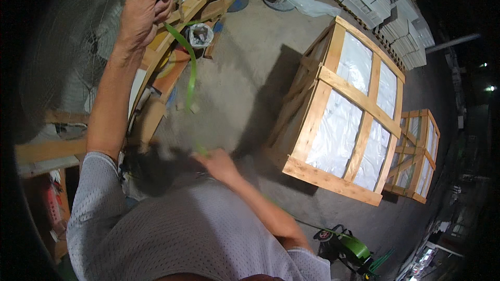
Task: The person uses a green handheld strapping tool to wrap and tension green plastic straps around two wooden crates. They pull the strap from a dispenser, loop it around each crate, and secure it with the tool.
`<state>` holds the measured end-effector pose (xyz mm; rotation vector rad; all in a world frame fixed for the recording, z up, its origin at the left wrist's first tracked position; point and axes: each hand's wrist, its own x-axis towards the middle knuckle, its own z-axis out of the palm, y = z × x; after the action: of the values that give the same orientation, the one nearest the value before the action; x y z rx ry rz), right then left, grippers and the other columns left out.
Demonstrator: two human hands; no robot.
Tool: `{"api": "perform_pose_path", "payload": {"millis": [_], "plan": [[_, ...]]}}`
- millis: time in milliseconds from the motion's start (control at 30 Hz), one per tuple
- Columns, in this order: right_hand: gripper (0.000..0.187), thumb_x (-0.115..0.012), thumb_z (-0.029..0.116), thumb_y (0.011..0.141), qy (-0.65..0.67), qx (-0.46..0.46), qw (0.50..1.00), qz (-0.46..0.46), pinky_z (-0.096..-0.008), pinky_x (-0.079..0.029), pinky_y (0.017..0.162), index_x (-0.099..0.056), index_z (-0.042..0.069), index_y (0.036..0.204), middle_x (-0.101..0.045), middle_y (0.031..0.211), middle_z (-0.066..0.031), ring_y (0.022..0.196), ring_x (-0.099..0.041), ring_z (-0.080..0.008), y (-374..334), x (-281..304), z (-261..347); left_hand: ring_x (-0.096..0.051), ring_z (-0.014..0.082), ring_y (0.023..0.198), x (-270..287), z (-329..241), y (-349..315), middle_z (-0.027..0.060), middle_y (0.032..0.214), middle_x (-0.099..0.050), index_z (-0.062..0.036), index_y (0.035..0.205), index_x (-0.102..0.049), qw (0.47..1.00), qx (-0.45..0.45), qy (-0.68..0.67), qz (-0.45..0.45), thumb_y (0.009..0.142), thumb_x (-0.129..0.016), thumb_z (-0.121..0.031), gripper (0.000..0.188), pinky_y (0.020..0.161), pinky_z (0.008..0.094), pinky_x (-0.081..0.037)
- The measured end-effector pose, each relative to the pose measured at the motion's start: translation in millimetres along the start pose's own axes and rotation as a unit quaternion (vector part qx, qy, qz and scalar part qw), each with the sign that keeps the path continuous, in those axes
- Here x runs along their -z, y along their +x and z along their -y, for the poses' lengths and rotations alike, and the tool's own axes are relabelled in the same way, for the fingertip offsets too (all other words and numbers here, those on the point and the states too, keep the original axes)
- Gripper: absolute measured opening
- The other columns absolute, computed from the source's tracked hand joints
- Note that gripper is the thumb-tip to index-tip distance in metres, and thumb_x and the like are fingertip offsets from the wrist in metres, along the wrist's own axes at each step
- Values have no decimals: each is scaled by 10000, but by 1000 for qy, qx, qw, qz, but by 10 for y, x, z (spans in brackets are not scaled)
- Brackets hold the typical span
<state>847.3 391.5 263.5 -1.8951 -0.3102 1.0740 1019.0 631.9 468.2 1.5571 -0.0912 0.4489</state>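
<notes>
Bare floor (237, 73) leaves a passage ahead of the right hand (217, 165), between cluttered wooden boards (169, 75) on the left and 2 timber-framed crates (359, 100) blocking the right; the green strap (192, 73) hangs across the left side of that gap.

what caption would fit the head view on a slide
A flat green strap curves between the raised bare left hand and lower bare right hand, near a boxy pale-wood crate.

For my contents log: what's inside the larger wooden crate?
Through gaps in the larger wooden crate, whitish plastic wrapping shows. Whatever the wrapping covers can't be made out.
</notes>
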Motion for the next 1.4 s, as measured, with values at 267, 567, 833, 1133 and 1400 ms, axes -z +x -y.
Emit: {"api": "perform_pose_path", "payload": {"millis": [267, 567, 833, 1133, 1400], "plan": [[375, -568, 329, 901, 304, 158, 934, 105, -273, -331, 470, -515, 71, 633, -435, 536, 18, 479, -406, -99, 1292, 743, 1597, -312, 72, 449, -422, -16, 1230, -45, 516, -335, -115, 684, -446, 995, -89, 40, 15, 997, -444, -345, 388, 443, 233, -259], [359, -546, 334, 931, 329, 136, 927, 121, -233, -300, 458, -521, 93, 666, -443, 553, 32, 481, -393, -77, 2155, 1880, 1857, -261, 62, 481, -771, 564, 2679, -54, 545, -321, -111, 712, -482, 993, -79, 12, 81, 983, -483, -381, 383, 462, 232, -227], [385, -527, 325, 933, 321, 145, 935, 47, -244, -373, 444, -562, 72, 645, -511, 572, 5, 485, -469, -107, 3041, 2811, 2016, -338, 42, 542, -1482, 1644, 3943, -90, 637, -385, -150, 806, -569, 997, -15, 63, 51, 960, -498, -412, 312, 489, 222, -274], [290, -498, 193, 892, 289, 245, 904, -199, -340, -407, 458, -568, 11, 677, -548, 584, -89, 493, -520, -190, 5151, 3720, 2818, -282, 30, 523, -1545, 2497, 6100, -86, 615, -344, -143, 763, -534, 957, 33, 0, 287, 964, -526, -385, 314, 487, 215, -220], [243, -542, 217, 904, 26, 287, 882, -374, -398, -467, 707, -589, -12, 837, -611, 703, -130, 701, -593, -265, 6008, 4265, 3545, -285, 45, 527, -1508, 2737, 7103, -84, 616, -342, -159, 719, -507, 962, -22, 46, 269, 960, -525, -402, 343, 502, 224, -233]]}}
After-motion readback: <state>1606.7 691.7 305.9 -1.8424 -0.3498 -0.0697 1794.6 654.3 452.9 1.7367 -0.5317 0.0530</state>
